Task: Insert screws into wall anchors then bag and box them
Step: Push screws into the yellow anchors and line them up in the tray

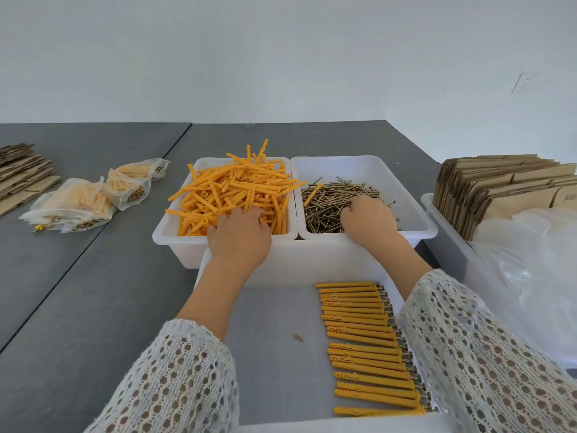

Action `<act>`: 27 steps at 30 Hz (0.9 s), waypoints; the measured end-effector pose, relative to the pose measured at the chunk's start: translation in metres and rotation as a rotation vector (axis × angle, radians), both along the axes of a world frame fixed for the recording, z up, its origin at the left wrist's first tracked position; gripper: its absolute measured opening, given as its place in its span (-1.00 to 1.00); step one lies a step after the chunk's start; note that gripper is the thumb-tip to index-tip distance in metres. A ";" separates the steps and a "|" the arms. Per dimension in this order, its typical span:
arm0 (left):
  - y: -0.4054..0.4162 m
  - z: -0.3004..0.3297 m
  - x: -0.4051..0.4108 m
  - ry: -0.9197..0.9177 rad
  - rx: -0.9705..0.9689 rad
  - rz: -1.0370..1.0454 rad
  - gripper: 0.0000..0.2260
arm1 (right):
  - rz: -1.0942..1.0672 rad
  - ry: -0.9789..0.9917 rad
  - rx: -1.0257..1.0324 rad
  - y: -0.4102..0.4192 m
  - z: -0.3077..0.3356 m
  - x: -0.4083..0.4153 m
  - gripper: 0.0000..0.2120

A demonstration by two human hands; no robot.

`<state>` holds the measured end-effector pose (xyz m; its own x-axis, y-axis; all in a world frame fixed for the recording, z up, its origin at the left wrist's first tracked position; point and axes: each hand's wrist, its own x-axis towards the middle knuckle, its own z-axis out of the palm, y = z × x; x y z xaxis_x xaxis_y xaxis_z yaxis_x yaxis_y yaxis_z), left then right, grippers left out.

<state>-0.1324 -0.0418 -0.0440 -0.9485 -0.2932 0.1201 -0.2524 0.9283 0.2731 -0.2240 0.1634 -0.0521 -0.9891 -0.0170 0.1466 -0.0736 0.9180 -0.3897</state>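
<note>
Left hand [239,235] was in the anchor bin [175,235], fingers curled into the yellow anchors [231,189]; grip contents unclear. Right hand [368,218] was on the screws [331,198], grip likewise unclear. Assembled anchors [362,342] lay rowed in near tray [281,264], between forearms.

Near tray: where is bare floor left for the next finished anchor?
The near tray is bare left of the assembled anchors, which crowd its right side, save a small speck. Both bins behind are piled full.
</note>
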 end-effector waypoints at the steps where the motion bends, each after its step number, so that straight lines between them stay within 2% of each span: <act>1: -0.001 0.001 0.000 0.000 0.020 -0.010 -0.65 | 0.004 0.041 -0.027 0.000 -0.001 0.000 -0.74; 4: -0.003 0.000 -0.001 0.044 0.119 -0.031 -0.65 | 0.028 0.184 -0.074 -0.002 -0.004 0.001 -0.75; 8: -0.003 -0.001 -0.001 0.221 0.253 -0.057 -0.70 | 0.092 0.347 -0.135 -0.006 -0.002 0.003 -0.86; 13: -0.003 -0.002 -0.004 0.257 0.276 -0.042 -0.76 | 0.176 0.443 -0.380 -0.005 0.005 0.006 -0.88; 17: -0.010 -0.002 -0.005 0.291 0.371 0.006 -0.77 | 0.149 0.411 -0.613 -0.002 0.011 0.007 -0.81; 20: -0.009 -0.003 -0.006 0.174 0.253 -0.016 -0.76 | 0.091 0.306 -0.718 0.002 0.013 0.006 -0.82; 23: -0.008 -0.001 -0.006 0.120 0.209 -0.024 -0.74 | 0.038 0.178 -0.664 0.004 0.012 0.004 -0.86; 27: -0.006 -0.002 -0.004 0.232 0.241 -0.022 -0.77 | 0.007 0.124 -0.587 0.005 0.007 0.001 -0.84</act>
